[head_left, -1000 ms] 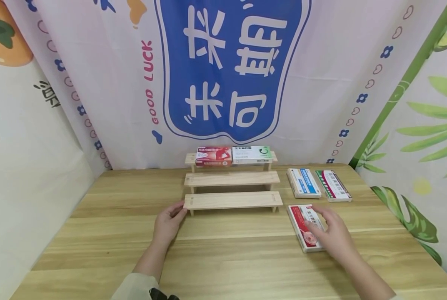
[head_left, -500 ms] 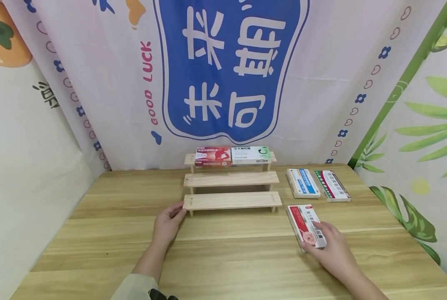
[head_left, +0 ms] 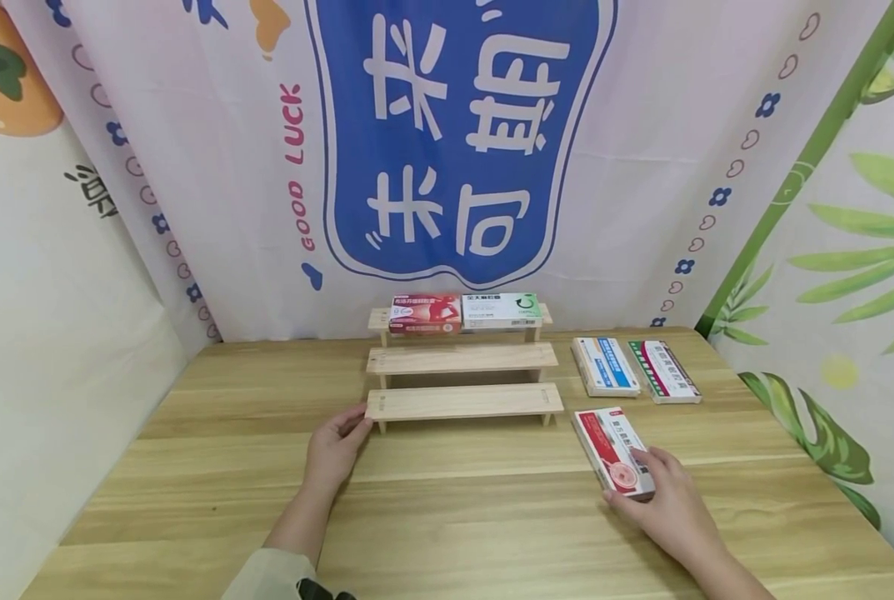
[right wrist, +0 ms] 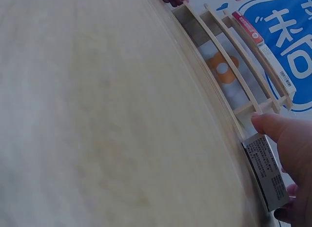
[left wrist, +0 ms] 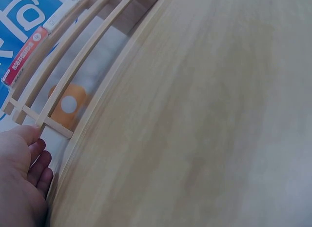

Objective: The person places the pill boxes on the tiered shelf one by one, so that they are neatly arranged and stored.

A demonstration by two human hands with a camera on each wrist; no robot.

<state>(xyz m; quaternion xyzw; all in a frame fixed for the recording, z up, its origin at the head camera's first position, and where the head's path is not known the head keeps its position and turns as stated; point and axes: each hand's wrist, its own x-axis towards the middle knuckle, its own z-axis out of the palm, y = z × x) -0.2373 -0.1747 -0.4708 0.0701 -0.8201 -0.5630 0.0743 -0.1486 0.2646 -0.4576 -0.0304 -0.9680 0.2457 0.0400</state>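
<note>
My right hand [head_left: 675, 507] holds a red-and-white medicine box [head_left: 613, 450] by its near end, thumb at the near left corner and fingers on the right side. From the right wrist, a printed narrow side of that medicine box [right wrist: 265, 171] shows between thumb and fingers. At the left end of a three-tier wooden display stand [head_left: 465, 403], my left hand [head_left: 336, 446] grips the lowest step. The left wrist view has the left hand's thumb against the stand end, with the other fingers curled below. A red medicine box [head_left: 426, 313] and a white-and-green one [head_left: 501, 310] lie on the top step.
Right of the stand, a white-and-blue box [head_left: 606, 367] and a green, white and maroon box [head_left: 665, 372] lie side by side on the wooden table [head_left: 447, 525]. A printed cloth [head_left: 267, 167] hangs behind the table.
My right hand has come down over the box's near end and closed on it; the near end looks slightly shifted. My left hand stays at the stand.
</note>
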